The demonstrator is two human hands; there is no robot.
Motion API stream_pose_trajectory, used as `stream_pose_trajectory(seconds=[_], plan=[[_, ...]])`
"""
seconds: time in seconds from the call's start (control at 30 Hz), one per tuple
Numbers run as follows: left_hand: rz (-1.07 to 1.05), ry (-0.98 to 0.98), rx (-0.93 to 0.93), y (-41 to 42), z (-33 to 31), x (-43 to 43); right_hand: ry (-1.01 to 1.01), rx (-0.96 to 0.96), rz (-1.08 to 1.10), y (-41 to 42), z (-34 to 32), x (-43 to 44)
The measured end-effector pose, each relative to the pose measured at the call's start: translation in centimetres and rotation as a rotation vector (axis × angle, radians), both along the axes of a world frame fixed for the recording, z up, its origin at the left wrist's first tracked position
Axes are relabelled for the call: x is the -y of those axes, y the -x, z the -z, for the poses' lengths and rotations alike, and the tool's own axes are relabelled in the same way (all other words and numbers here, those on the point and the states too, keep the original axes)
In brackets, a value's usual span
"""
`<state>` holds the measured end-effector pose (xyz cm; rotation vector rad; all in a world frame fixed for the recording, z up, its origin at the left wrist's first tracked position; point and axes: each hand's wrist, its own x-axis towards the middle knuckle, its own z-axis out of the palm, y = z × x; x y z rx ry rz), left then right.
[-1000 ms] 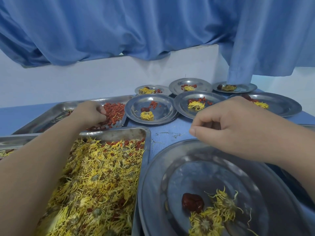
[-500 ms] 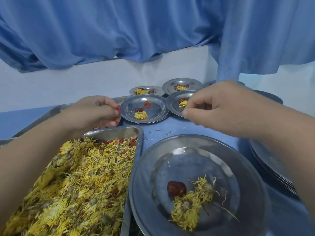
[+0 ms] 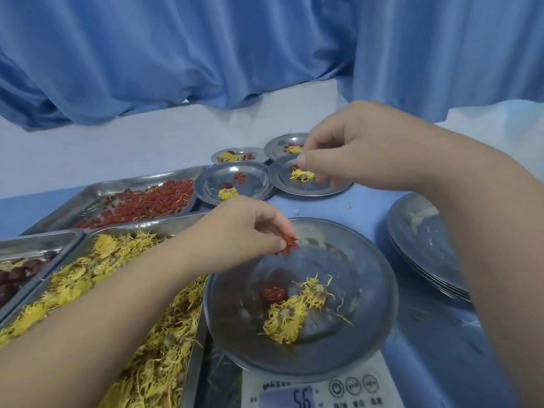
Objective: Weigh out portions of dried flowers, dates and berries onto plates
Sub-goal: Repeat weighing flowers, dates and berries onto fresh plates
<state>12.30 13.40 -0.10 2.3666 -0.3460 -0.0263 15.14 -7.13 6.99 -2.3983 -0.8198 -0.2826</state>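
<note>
On the scale (image 3: 323, 387) at 6 o'clock, had a steel plate (image 3: 371, 304) carrying one wrinkled dark-red date (image 3: 273, 292) and two shaggy yellow flower heads (image 3: 294, 310). Pinched a cluster of glossy red berries (image 3: 288, 245) in left hand (image 3: 244, 228) over that plate's 11 o'clock rim. Curled right hand (image 3: 362, 145) above a filled plate (image 3: 282, 178) at 12 o'clock; hold on anything impossible to tell. Saw three trays (image 3: 88, 192) toward 9 o'clock: dried flowers (image 3: 117, 290) nearest, loose berries (image 3: 153, 201) behind, dates (image 3: 14, 278) leftmost. Noted stacked bare plates (image 3: 421, 245) at 3 o'clock.

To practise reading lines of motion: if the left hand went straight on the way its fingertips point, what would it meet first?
Probably the plate on the scale, near the date; depth unclear.
</note>
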Motion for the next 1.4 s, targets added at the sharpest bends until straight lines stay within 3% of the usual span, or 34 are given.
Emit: stream_pose_trajectory(seconds=[0.1, 0.3, 0.6, 0.83, 1.0, 1.13, 1.3, 1.4], plan=[[-0.028, -0.020, 0.008, 0.9, -0.2, 0.4, 0.015, -0.030, -0.009, 0.5, -0.6, 0.3], [-0.180, 0.194, -0.039, 3.0, -0.6, 1.0, -0.013, -0.059, -0.019, 1.9, -1.9, 1.7], [-0.302, 0.310, -0.089, 5.3, -0.2, 2.3, -0.015, -0.030, -0.043, 4.8, -3.3, 3.3], [-0.385, 0.830, 0.008, 8.8, 0.5, 0.8, -0.060, -0.019, -0.113, 7.0, -1.7, 2.4], [-0.476, 1.212, 0.005, 10.0, 1.2, -0.4, 0.013, -0.015, -0.011, 7.5, 3.7, 4.2], [-0.585, 1.220, 0.104, 10.8, 1.6, -0.9, 0.007, -0.058, 0.115, 8.0, 8.0, 5.9], [-0.561, 1.311, -0.061, 11.0, 1.8, -1.0, 0.174, -0.084, 0.258, 7.9, 10.0, 5.7], [-0.517, 1.349, -0.105, 10.9, 1.8, -1.0, 0.130, -0.166, 0.291, 7.8, 10.6, 5.3]])
